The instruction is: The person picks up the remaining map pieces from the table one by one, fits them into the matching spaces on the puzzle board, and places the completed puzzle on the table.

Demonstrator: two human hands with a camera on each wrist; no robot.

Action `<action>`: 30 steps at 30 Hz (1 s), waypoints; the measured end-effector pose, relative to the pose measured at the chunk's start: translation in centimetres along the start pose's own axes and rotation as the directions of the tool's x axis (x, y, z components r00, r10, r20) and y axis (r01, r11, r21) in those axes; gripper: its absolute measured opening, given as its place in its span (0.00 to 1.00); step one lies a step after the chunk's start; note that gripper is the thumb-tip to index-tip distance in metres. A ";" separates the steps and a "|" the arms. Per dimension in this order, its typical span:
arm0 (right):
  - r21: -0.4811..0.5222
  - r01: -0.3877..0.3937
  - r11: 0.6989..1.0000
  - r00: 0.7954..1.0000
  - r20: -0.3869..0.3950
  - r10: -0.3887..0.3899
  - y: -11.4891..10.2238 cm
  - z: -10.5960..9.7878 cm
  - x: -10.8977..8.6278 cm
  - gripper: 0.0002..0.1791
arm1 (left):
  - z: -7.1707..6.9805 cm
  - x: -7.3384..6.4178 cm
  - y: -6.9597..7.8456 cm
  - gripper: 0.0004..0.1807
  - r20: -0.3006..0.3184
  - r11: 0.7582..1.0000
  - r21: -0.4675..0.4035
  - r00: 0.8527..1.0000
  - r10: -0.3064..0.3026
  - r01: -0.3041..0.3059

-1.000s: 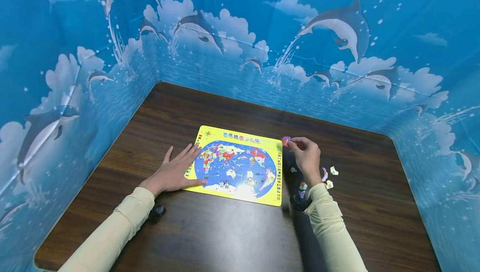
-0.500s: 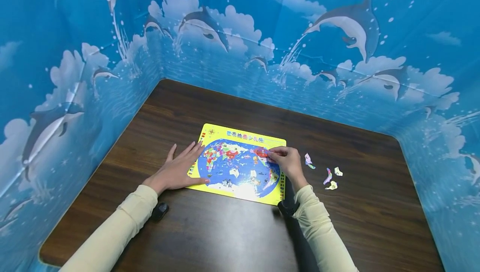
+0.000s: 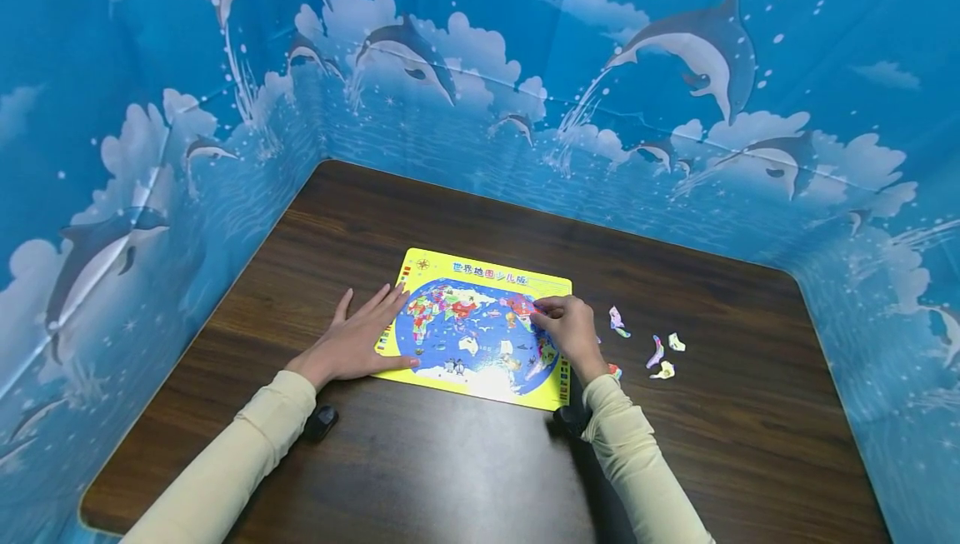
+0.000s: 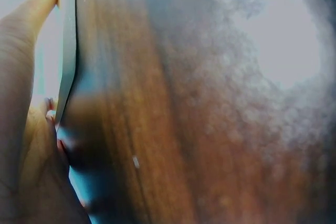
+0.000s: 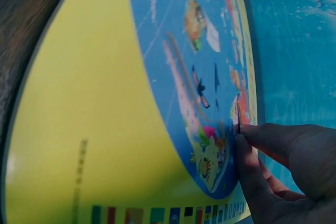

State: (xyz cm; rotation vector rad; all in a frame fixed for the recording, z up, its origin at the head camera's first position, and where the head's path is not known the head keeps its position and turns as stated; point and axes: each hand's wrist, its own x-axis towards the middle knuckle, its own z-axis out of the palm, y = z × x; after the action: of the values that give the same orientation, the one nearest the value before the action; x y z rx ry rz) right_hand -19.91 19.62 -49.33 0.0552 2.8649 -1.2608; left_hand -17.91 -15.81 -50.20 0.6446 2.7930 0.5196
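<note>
A yellow-bordered world map puzzle board (image 3: 551, 287) lies on the table. My left hand (image 3: 356, 344) rests flat on its left edge, fingers spread and thumb along the bottom border. Over the map's upper right, my right hand (image 3: 573, 331) pinches a reddish puzzle piece (image 3: 525, 306) between thumb and forefinger, at the board's surface. In the right wrist view the fingertips meet at the piece's edge; whether it sits flush I cannot tell. The left wrist view shows the board's edge (image 4: 68, 40) beside the thumb, with much blur.
Several loose puzzle pieces (image 3: 656, 352) lie on the dark wooden table (image 3: 720, 444) right of the board. Another piece (image 3: 615, 371) is partly hidden by the right wrist. A blue dolphin-print curtain (image 3: 480, 111) surrounds the table's far sides.
My right hand has carried the puzzle piece left from beyond the board's right edge onto the map, then shifted slightly there. The left hand has stayed on the board.
</note>
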 end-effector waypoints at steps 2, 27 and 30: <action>-0.028 0.030 0.999 1.000 0.000 -0.030 0.0 0.1 -0.1 0.13 | 0.0 0.0 0.0 0.60 0.002 1.000 0.000 1.000 -0.001 0.001; -0.164 0.130 0.978 0.991 -0.020 -0.135 -0.2 1.3 0.1 0.18 | 0.2 0.2 -0.2 0.60 0.014 1.000 0.002 1.000 -0.007 0.007; -0.167 0.116 0.979 0.993 -0.017 -0.120 -0.1 1.5 0.1 0.18 | 0.2 0.1 -0.2 0.60 0.018 1.000 0.001 1.000 -0.009 0.009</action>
State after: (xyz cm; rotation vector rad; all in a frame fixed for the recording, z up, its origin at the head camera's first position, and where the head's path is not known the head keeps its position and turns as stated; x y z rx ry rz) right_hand -19.99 18.48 -50.26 -0.1017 3.0254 -1.0387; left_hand -18.05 -15.83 -50.44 0.6340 2.7785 0.5084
